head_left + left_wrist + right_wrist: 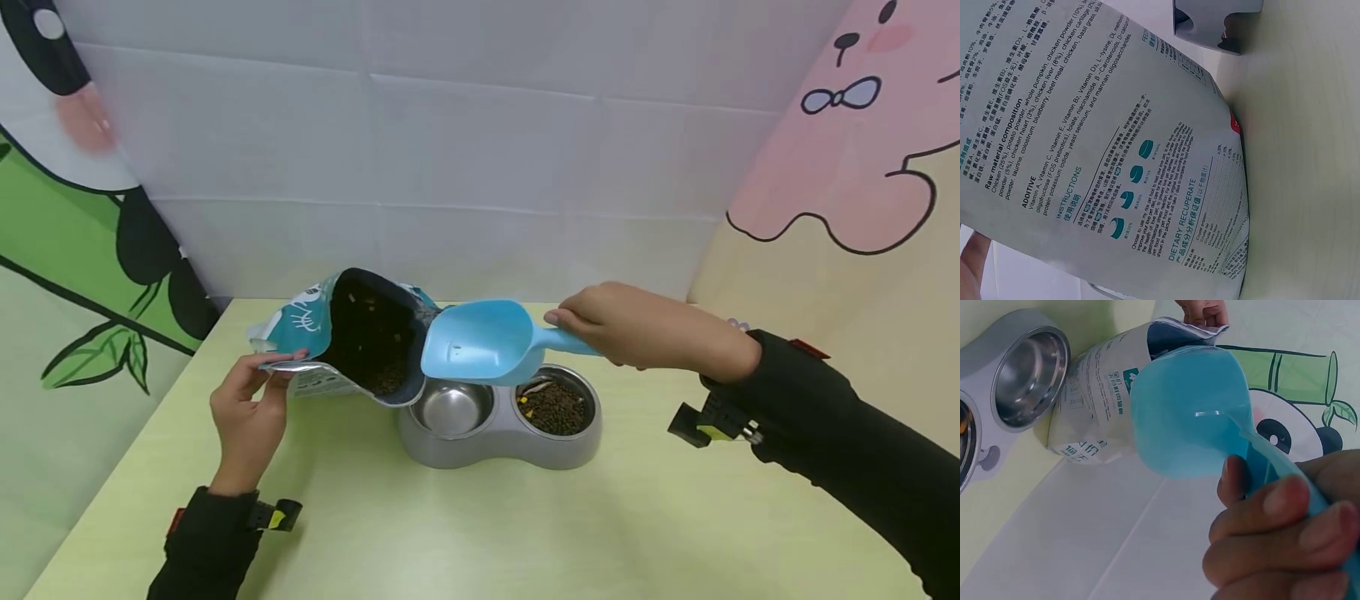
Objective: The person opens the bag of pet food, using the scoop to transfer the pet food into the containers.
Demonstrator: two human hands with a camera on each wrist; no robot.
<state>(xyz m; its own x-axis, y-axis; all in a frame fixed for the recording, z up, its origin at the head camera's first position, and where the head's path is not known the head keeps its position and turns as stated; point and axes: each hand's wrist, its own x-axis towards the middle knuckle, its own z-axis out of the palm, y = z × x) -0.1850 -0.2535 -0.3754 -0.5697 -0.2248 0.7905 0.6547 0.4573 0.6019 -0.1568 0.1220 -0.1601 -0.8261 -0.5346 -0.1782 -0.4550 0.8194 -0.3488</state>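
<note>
Gripping blue scoop (480,337) by handle in right fingers (1260,547), beside mouth of pet-food bag (303,321) pinched at rim by left fingers (283,355).

Reads "Raw material composition", "ADDITIVE", "INSTRUCTIONS" and "DIETARY RECUPERATE" on the bag (1094,150). Lists "Chicken (25%)" and "chicken liver (8%)" there too.

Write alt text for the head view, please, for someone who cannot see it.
A person's right hand holds an empty-looking blue scoop near the mouth of an open food bag, whose rim the left hand pinches. Below the scoop, a grey double bowl with kibble in its right half stands on a pale table; cartoon animals flank the scene.
</note>
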